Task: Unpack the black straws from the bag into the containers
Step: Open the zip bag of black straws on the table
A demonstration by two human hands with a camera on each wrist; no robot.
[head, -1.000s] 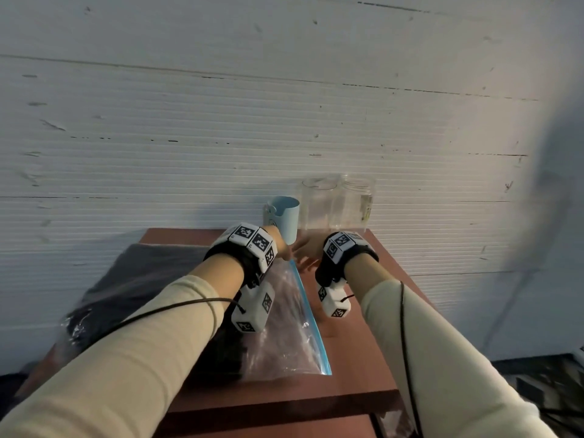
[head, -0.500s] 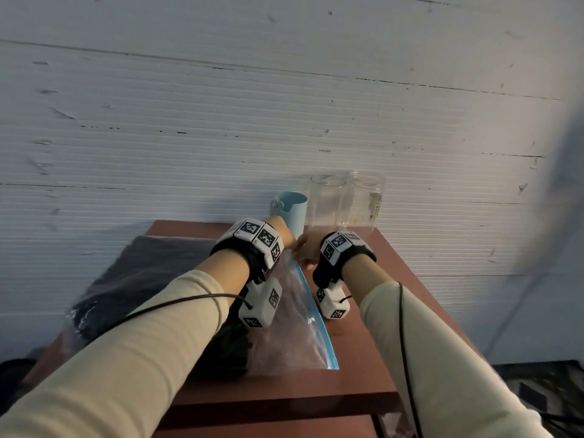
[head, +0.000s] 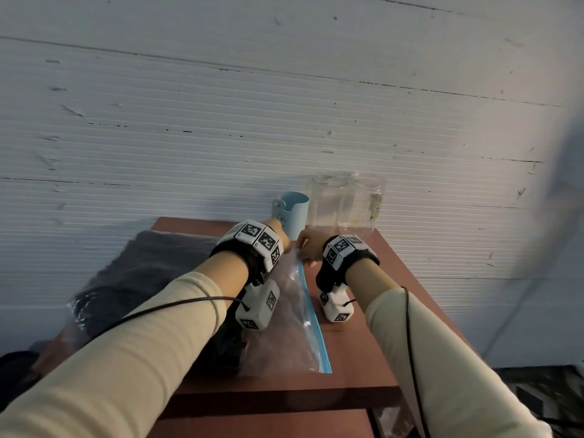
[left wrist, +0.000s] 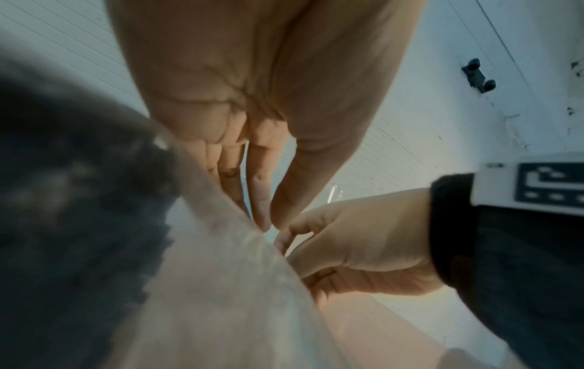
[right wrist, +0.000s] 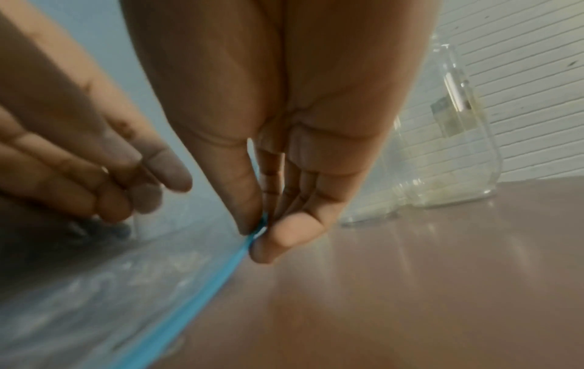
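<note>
A clear zip bag (head: 284, 327) with a blue zip strip (head: 311, 314) lies on the brown table (head: 363, 343). The black straws (head: 142, 279) form a dark mass in its left part. Both hands meet at the strip's far end. My left hand (head: 284, 240) pinches the bag's film there (left wrist: 265, 224). My right hand (head: 308, 248) pinches the blue strip (right wrist: 205, 287) between thumb and fingertip (right wrist: 259, 237). A blue cup (head: 292, 213) and two clear jars (head: 325, 200) (head: 366, 203) stand just behind the hands, with nothing seen inside.
A white ribbed wall rises directly behind the containers. The table's right edge runs close to the right forearm, and its front edge lies below the bag. Bare tabletop shows to the right of the zip strip.
Both hands have stayed at the far end of the zip strip and drawn a little closer together. The bag has not shifted.
</note>
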